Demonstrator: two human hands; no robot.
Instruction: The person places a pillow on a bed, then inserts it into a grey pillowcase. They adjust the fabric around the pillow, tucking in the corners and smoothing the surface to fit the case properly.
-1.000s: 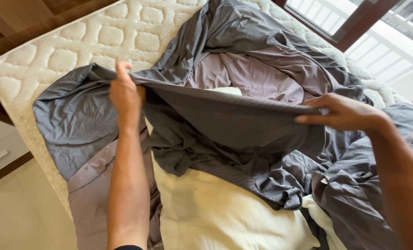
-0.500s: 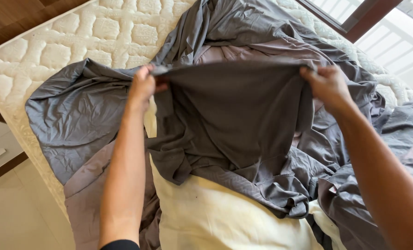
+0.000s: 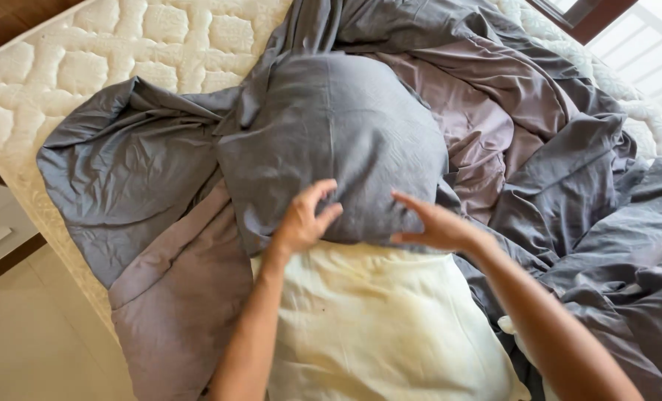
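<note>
A grey pillowcase (image 3: 338, 141) covers the far half of a cream pillow (image 3: 375, 327) that lies on the bed in front of me. My left hand (image 3: 303, 220) pinches the pillowcase's lower edge at its left side. My right hand (image 3: 431, 225) touches the same edge on the right, fingers spread and thumb under the cloth. The near half of the pillow is bare.
A crumpled grey sheet (image 3: 553, 148) spreads over the bed to the right and behind, with a fold hanging off the near left. The white quilted mattress (image 3: 123, 52) shows bare at the far left. Pale floor (image 3: 34, 327) lies below left, a window (image 3: 635, 37) at top right.
The pillowcase, held open in the air between my raised hands, has come down over the pillow's far end. Both hands dropped to its lower edge and moved closer together.
</note>
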